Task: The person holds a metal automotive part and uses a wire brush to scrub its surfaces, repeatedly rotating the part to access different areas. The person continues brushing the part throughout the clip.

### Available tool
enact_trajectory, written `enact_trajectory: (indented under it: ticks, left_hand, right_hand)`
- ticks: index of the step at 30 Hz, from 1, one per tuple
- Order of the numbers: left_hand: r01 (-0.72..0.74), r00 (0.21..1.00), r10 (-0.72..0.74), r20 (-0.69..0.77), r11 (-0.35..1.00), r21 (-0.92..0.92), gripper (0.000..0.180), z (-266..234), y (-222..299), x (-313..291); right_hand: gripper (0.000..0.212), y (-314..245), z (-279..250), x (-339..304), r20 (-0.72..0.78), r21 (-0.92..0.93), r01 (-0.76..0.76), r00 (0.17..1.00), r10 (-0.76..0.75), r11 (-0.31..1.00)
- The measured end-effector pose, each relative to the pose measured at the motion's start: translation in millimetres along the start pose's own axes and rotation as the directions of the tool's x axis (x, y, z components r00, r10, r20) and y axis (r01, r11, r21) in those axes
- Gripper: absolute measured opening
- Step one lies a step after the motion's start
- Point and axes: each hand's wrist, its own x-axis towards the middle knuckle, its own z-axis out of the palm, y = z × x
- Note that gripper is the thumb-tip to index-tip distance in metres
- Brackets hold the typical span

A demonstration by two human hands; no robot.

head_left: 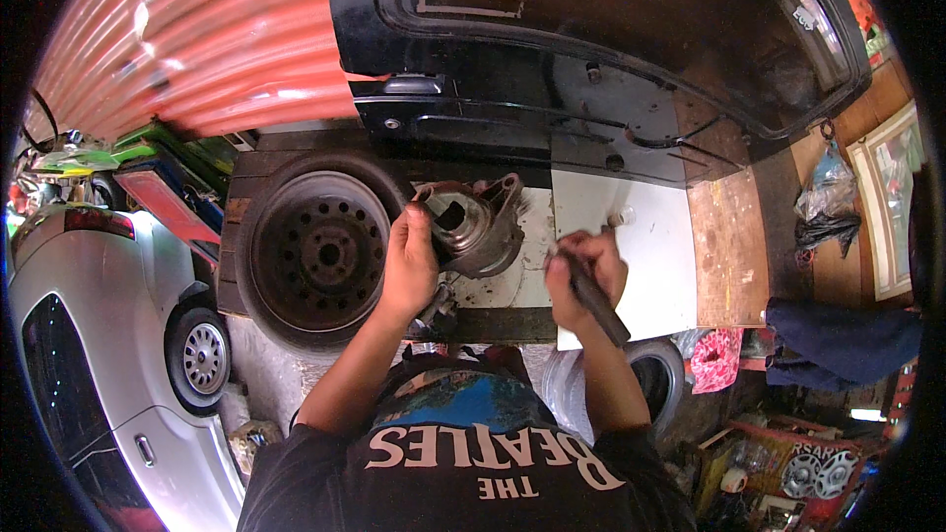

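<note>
My left hand (412,266) is closed on the left side of a grey cast-metal housing (481,236), with the thumb on its rim. The casting has a round bore with a dark opening and a pointed lug at its upper right. It is held up over the bench. To its right, apart from it, my right hand (591,271) grips a tool with a thick dark handle (597,300) slanting down to the right. Motion blurs its other end beyond my fingers, so the kind of tool cannot be made out. Small metal parts (437,307) show below the housing.
A steel wheel with its tyre (320,241) lies on the bench, left of the housing. A white panel (650,266) covers the bench's right side. Behind stands a black vehicle door (473,118). Another tyre (658,374) is below the bench; a silver car (118,365) stands left.
</note>
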Motion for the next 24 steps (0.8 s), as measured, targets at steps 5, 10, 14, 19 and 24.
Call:
enact_trajectory:
  ticks: [5, 10, 14, 19, 24]
  left_hand:
    - [0.012, 1.0, -0.012, 0.01, 1.0, -0.026, 0.058, -5, -13, 3]
    - [-0.1, 0.985, 0.111, 0.133, 0.991, -0.089, 0.059, 1, 8, 5]
    - [-0.219, 0.962, 0.221, 0.159, 0.975, -0.03, 0.067, 5, 7, 8]
    - [-0.319, 0.929, 0.306, 0.208, 0.947, 0.033, 0.071, 0, 7, 15]
    - [-0.403, 0.911, 0.375, 0.172, 0.899, 0.173, 0.073, 5, 17, 4]
  right_hand:
    - [0.028, 10, -4, -13, 0.102, 0.079, 0.178, 0.977, -0.185, 0.981]
    - [0.025, 2, -5, 3, -0.081, 0.129, 0.024, 0.997, -0.014, 0.991]
    - [0.026, 14, -6, -2, 0.012, -0.026, 0.09, 0.996, -0.09, 0.996]
    - [0.024, 10, -5, 3, 0.001, 0.047, 0.252, 0.968, -0.253, 0.967]
    - [0.028, -2, -4, 13, -0.164, -0.042, 0.002, 0.986, -0.009, 0.999]
